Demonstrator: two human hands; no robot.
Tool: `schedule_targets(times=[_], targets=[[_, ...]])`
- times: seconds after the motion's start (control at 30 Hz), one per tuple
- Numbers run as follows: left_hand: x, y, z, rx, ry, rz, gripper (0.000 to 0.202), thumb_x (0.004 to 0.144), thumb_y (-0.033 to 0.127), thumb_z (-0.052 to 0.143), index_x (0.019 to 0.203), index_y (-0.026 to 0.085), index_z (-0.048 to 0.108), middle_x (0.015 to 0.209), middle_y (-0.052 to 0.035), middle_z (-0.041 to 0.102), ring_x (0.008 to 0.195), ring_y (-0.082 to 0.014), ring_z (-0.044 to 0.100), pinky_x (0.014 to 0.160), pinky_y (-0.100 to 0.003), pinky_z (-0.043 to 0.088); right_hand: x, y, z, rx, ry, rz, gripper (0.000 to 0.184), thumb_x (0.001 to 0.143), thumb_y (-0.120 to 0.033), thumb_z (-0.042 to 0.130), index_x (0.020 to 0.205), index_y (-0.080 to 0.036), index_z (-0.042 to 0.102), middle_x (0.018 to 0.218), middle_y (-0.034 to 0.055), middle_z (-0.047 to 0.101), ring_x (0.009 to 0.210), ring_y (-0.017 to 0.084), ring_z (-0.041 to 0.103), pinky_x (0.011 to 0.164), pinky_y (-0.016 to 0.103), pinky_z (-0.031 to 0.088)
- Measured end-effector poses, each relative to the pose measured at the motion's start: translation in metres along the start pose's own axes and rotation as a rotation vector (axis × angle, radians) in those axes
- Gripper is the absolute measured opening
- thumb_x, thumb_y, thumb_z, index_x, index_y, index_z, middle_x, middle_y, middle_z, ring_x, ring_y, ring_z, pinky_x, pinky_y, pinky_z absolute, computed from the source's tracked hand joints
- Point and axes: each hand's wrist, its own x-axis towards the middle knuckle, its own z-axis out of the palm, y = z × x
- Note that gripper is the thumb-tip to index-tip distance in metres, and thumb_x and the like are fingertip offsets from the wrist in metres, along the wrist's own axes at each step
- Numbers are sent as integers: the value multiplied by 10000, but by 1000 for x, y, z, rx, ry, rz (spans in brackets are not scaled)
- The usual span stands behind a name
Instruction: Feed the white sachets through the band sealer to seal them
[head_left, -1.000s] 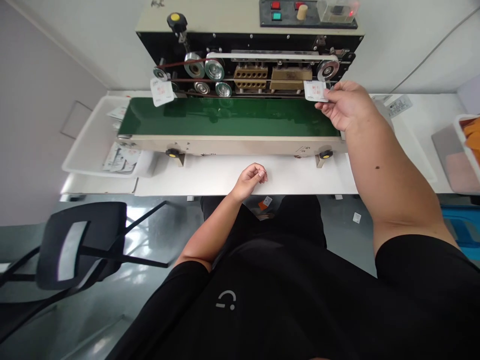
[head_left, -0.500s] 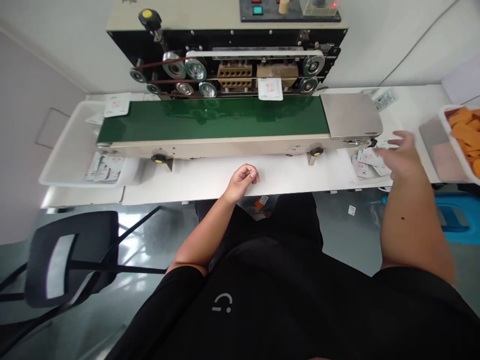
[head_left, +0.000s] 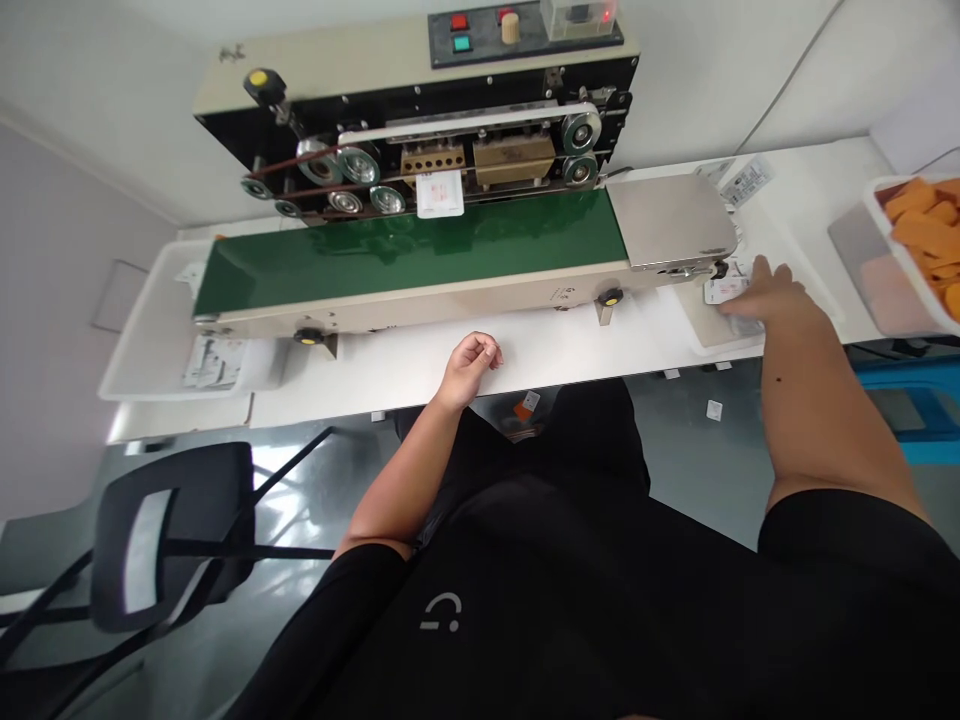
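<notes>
Since the frame half a second earlier, the right hand point(head_left: 761, 298) has settled palm-down onto the loose white packets point(head_left: 726, 291) in the shallow white tray point(head_left: 701, 342) at the right end of the machine, and the sealed packet point(head_left: 439, 192) has travelled leftward from the second brass block to the first.

Nearest the viewer: a black shirt and two bare forearms. The left hand point(head_left: 470, 358) rests on the matte white table point(head_left: 562, 345), fingers curled loosely inward, holding nothing. The right arm reaches forward and rightward; its fingers lie flat and close together on the packets, and whether any packet is pinched cannot be told. One packet shows clearly beside the fingertips; the rest are covered.

Middle ground: one long, glossy green belt point(head_left: 405, 250) in a beige metal frame, ending at a flat brushed-steel plate point(head_left: 667, 220). One small square white packet with red print hangs at the sealing band above the belt. Behind it sit several round steel pulleys and two rectangular brass blocks point(head_left: 480, 158).

Far left: a second white tray point(head_left: 142, 350) holding printed packets point(head_left: 210, 360). Far right: a white tub point(head_left: 900, 290) of flat orange pieces point(head_left: 926, 230). Top: a control panel point(head_left: 517, 25) with two red buttons, one green button and one pale knob. Lower left: one black chair point(head_left: 157, 530) on a grey shiny floor.
</notes>
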Motion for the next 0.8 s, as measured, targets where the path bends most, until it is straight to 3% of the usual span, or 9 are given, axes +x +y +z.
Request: schedule_targets(times=[0.07, 0.13, 0.27, 0.4, 0.53, 0.63, 0.73, 0.8], targets=[[-1, 0, 0, 9, 11, -1, 387, 910, 556, 819, 947, 206, 660, 779, -14, 687, 731, -139, 634, 736, -293, 494, 2, 2, -1, 86, -79, 69, 1176, 880, -522, 827, 1791, -108, 210, 1461, 370, 502, 1280, 314, 595, 969, 441, 417], [-1, -2, 0, 17, 24, 1, 384, 908, 554, 820, 943, 207, 662, 777, -14, 684, 730, -141, 634, 734, -293, 496, 3, 0, -4, 121, -108, 105, 1074, 856, -358, 836, 1753, -81, 315, 1383, 373, 556, 1245, 321, 617, 958, 457, 414], [-1, -5, -1, 21, 39, 8, 372, 901, 541, 829, 941, 211, 663, 774, -9, 678, 723, -138, 631, 725, -288, 497, 7, -4, -9, 140, -9, 116, 788, 851, -156, 764, 1594, 3, 552, 1290, 388, 621, 1226, 323, 641, 955, 466, 427], [-1, -3, -2, 31, 35, 8, 366, 903, 531, 830, 940, 210, 659, 771, -4, 679, 705, -129, 618, 721, -283, 499, 14, 10, -12, 131, 62, 109, 649, 814, -64, 753, 1458, -6, 690, 1274, 363, 661, 1249, 306, 656, 964, 445, 448], [0, -1, -1, 45, 32, 7, 372, 894, 536, 838, 925, 211, 660, 767, -8, 681, 706, -136, 616, 716, -287, 502, 12, 29, -12, 172, 138, 118, 691, 797, -17, 745, 1485, -37, 687, 1271, 359, 668, 1249, 295, 662, 967, 445, 455], [2, 0, 0, 41, 26, 3, 374, 891, 534, 842, 925, 210, 659, 770, -8, 680, 709, -135, 613, 714, -282, 499, 3, 35, -11, 188, 72, 149, 699, 789, -35, 765, 1483, -44, 685, 1268, 365, 667, 1172, 293, 678, 939, 458, 458], [3, 0, 0, 40, 21, 0, 374, 895, 532, 839, 933, 208, 657, 767, -6, 678, 705, -130, 606, 715, -276, 497, -4, 37, -9, 236, 52, 179, 558, 807, -28, 731, 1364, -19, 741, 1242, 373, 674, 1093, 268, 684, 933, 459, 451], [3, 0, 0, 39, 21, 4, 369, 901, 528, 836, 934, 206, 657, 765, -5, 676, 705, -129, 605, 719, -274, 499, -6, 41, -6, 356, 145, 196, 422, 809, -3, 706, 1224, -19, 783, 1199, 359, 694, 1048, 235, 683, 964, 446, 449]])
